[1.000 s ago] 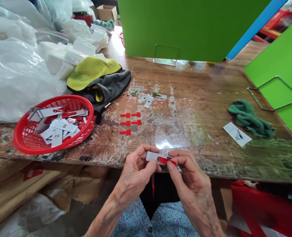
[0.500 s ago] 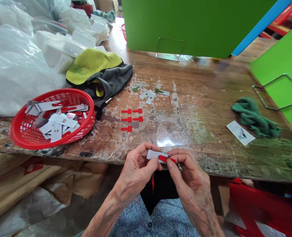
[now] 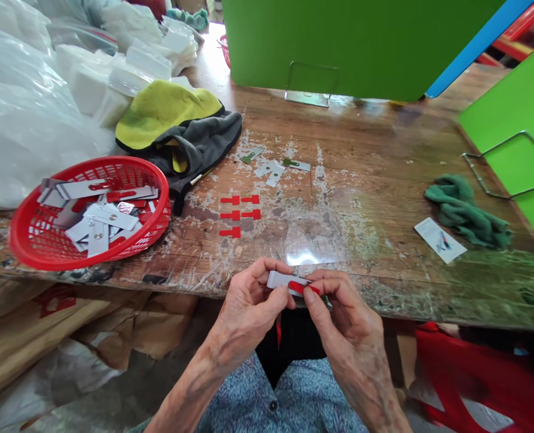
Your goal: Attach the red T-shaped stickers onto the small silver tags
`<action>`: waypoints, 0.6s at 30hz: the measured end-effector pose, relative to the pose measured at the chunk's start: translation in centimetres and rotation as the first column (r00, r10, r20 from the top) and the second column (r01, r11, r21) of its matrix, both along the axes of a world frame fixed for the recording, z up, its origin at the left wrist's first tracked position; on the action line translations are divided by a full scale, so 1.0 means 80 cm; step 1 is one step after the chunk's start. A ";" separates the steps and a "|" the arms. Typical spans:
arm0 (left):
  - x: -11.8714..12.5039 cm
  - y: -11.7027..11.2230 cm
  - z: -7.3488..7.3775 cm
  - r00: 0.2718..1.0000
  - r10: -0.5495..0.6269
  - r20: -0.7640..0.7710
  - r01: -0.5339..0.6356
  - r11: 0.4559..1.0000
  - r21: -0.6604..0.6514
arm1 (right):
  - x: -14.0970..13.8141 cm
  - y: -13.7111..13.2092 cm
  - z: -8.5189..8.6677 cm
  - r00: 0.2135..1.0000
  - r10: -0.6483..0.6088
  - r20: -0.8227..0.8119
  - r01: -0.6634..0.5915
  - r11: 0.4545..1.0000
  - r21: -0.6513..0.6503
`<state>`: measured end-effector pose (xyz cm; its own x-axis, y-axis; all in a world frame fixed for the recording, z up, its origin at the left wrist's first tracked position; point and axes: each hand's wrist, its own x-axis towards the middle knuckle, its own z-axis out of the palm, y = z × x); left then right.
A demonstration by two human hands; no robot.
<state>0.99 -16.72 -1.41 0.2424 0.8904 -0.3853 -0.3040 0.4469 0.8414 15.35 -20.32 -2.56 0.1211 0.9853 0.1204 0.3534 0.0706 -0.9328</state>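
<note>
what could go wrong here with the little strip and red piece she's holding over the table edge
1. Both hands, left hand and right hand, pinch the white strip and red piece over the lap, past the table edge; a slip would likely drop it to the floor.
2. The loose red tabs lie close by; a forearm sweep might scatter them.
3. The red basket sits near the table edge and may tip if bumped.
</note>
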 end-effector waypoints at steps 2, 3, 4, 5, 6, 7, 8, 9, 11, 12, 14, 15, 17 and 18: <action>0.000 0.000 0.000 1.000 0.001 -0.006 -0.001 1.000 0.006 | -0.001 0.000 0.000 1.000 0.000 -0.005 0.000 1.000 -0.005; -0.001 0.001 0.000 1.000 0.001 -0.008 -0.001 1.000 0.007 | -0.001 0.001 0.001 1.000 0.000 -0.010 0.000 1.000 -0.011; -0.001 0.001 0.000 1.000 0.000 -0.011 0.000 1.000 0.005 | -0.001 0.001 0.001 1.000 0.001 -0.013 -0.002 1.000 -0.014; -0.001 0.001 0.000 1.000 -0.001 -0.014 0.001 1.000 0.003 | -0.002 0.001 0.001 1.000 0.002 -0.014 -0.002 1.000 -0.014; -0.001 0.002 0.000 1.000 -0.002 -0.015 0.002 1.000 0.003 | -0.002 0.001 0.002 1.000 0.002 -0.013 -0.002 1.000 -0.015; -0.001 0.002 0.001 1.000 -0.003 -0.015 0.003 1.000 0.005 | -0.002 0.001 0.002 1.000 0.001 -0.010 -0.001 1.000 -0.014; -0.001 0.002 0.001 1.000 -0.002 -0.016 0.002 1.000 0.007 | -0.002 0.001 0.002 1.000 0.000 -0.008 0.000 1.000 -0.012; -0.001 0.002 0.001 1.000 -0.003 -0.018 0.003 1.000 0.010 | -0.001 0.001 0.001 1.000 -0.002 -0.008 0.002 1.000 -0.012; -0.001 0.001 0.001 1.000 -0.003 -0.022 0.003 1.000 0.010 | -0.001 0.001 0.000 1.000 -0.004 -0.010 0.004 1.000 -0.014; -0.001 0.001 0.001 1.000 -0.001 -0.024 0.001 1.000 0.007 | -0.001 0.002 0.000 1.000 -0.002 -0.010 0.001 1.000 -0.014; -0.001 0.000 0.000 1.000 0.002 -0.025 -0.002 1.000 0.000 | -0.001 0.002 -0.001 1.000 0.004 -0.008 -0.004 1.000 -0.010; -0.001 0.000 0.000 1.000 0.003 -0.025 -0.003 1.000 -0.003 | -0.001 0.002 -0.002 1.000 0.006 -0.008 -0.006 1.000 -0.010; -0.002 0.000 -0.001 1.000 0.005 -0.021 -0.005 1.000 -0.008 | -0.002 0.002 -0.002 1.000 0.006 -0.010 -0.006 1.000 -0.011; -0.002 0.000 -0.001 1.000 0.005 -0.018 -0.005 1.000 -0.011 | -0.003 0.002 -0.002 1.000 0.005 -0.012 -0.005 1.000 -0.013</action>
<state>0.81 -16.73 -1.50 0.2307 0.8872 -0.3995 -0.2907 0.4547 0.8419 15.13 -20.12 -2.73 0.1174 0.9874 0.1059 0.3420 0.0599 -0.9378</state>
